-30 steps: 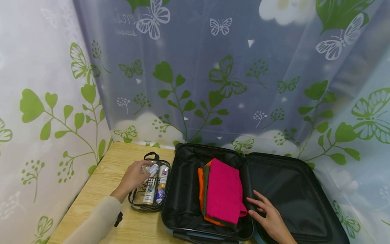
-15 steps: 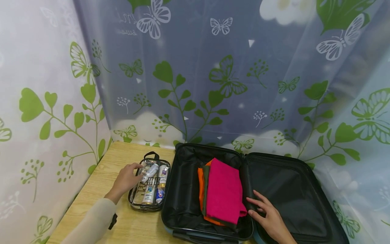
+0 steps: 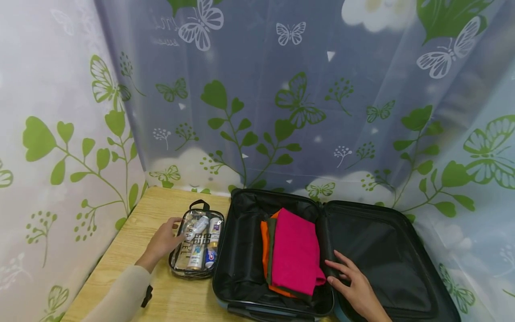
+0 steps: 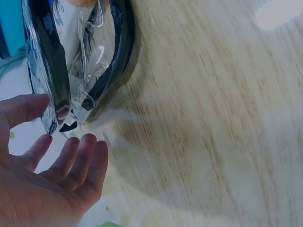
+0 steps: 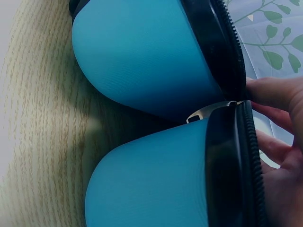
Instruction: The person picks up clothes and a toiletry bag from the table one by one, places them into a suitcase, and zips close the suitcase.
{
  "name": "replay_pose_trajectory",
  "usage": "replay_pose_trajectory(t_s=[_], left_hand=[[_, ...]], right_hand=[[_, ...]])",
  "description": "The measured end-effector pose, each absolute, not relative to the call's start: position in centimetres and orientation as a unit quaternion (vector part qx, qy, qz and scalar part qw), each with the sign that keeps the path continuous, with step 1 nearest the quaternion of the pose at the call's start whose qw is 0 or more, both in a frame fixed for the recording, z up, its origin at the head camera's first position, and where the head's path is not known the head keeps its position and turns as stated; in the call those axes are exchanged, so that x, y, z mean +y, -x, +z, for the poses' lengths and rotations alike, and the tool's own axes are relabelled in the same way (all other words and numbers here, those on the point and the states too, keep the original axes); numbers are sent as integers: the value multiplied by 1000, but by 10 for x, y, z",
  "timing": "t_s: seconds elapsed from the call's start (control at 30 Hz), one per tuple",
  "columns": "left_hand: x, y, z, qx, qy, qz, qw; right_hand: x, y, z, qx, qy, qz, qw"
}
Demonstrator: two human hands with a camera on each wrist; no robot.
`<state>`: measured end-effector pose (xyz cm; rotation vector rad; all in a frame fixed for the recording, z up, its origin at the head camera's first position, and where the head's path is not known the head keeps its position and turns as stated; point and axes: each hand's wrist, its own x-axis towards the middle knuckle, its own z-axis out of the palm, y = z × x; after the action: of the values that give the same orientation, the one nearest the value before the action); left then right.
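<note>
A clear toiletry pouch (image 3: 186,256) with black edging and a top loop lies on the table, small bottles and tubes showing inside. My left hand (image 3: 162,241) is at its left side. In the left wrist view, the thumb and index fingertip are right at the pouch's black edge (image 4: 56,75), the other fingers loosely bent below. An open suitcase (image 3: 241,250) with a black lining and blue shell (image 5: 142,56) stands to the right. My right hand (image 3: 350,281) rests its fingers on the edge where the suitcase's two halves meet.
Folded pink cloth (image 3: 297,252) lies over green and orange pieces inside the suitcase's left half. The suitcase lid (image 3: 378,255) lies open at the right. A patterned curtain (image 3: 257,112) hangs behind the wooden table (image 3: 149,210).
My left hand has drawn back leftward from above the pouch to its left edge. The right hand, suitcase and cloth have stayed in place.
</note>
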<state>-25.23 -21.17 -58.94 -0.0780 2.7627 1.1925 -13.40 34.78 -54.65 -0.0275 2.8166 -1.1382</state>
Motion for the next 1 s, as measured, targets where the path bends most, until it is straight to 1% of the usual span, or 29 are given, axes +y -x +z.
replay_pose_trajectory(t_s=[0.6,0.87,1.0], left_hand=[[-223,250,-594,909,40,405,95],[-220,248,-589,890,54,440,101],[-220,250,-592,878,64,461,110]], right_hand=[[347,134,-547,926,4,-374,55],[347,134,-546,925,5,-376,55],[347,133,-546,926,3,-373,55]])
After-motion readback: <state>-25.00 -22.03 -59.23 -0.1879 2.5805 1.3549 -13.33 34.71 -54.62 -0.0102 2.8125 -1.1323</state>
